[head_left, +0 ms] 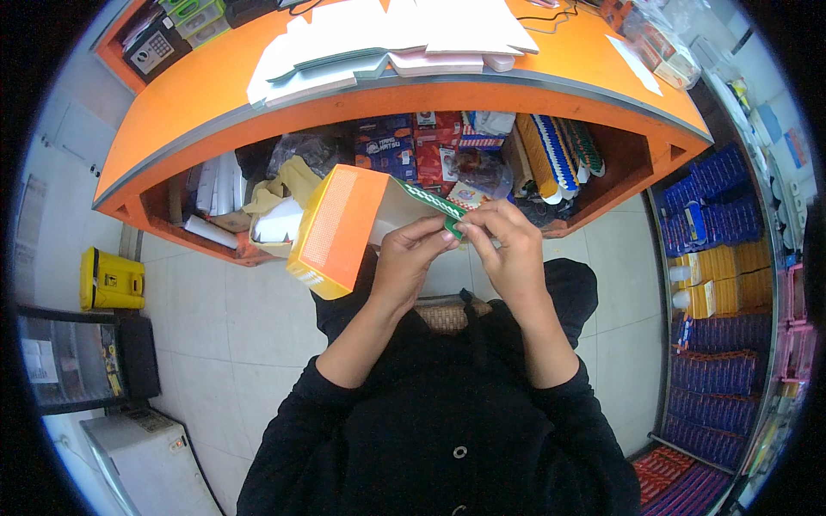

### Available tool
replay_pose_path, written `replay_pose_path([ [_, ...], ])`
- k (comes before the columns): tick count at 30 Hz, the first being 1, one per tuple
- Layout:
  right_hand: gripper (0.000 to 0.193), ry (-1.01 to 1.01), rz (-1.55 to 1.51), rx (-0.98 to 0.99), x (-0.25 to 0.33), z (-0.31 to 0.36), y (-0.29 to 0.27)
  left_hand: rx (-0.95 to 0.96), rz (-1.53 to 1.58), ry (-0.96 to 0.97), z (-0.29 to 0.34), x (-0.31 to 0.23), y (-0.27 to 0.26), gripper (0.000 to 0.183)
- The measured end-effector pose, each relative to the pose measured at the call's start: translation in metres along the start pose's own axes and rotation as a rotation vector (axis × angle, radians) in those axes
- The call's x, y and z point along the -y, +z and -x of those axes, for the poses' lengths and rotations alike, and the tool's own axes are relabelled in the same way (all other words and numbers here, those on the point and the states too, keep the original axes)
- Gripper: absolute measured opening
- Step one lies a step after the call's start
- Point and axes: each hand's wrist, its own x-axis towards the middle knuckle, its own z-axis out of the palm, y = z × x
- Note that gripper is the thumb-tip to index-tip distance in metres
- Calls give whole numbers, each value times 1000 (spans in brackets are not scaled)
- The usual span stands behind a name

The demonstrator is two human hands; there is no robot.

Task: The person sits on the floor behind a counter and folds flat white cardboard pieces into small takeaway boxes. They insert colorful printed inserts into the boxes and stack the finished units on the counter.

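Between my two hands is a cardboard box, orange and yellow with a dotted panel, tilted out to the left. From its right side a green strip with a white pattern runs toward my fingers. My left hand is closed on the box's near right edge, thumb and fingers pinched by the strip's end. My right hand pinches the green end of that flap between thumb and fingers. The fingertips of both hands nearly meet there. Part of the box's grey inner side shows.
Ahead stands an orange desk with stacked paper sheets on top. Its open shelf holds red and blue boxes and striped card pieces. A yellow case is at left; stocked shelving lines the right.
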Motion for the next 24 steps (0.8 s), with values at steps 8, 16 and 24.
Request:
replay_pose_path([
  [8,19,-113,92,25,1,5,9,-78,54,24,3,-1,7,26],
  [16,71,-160,91,-10,-20,8,4,-45,707,-72,-13,-26,-4,19],
  [24,37,120,-265,-110,-27,-15,-24,452,-809,695,38,-87,37,43],
])
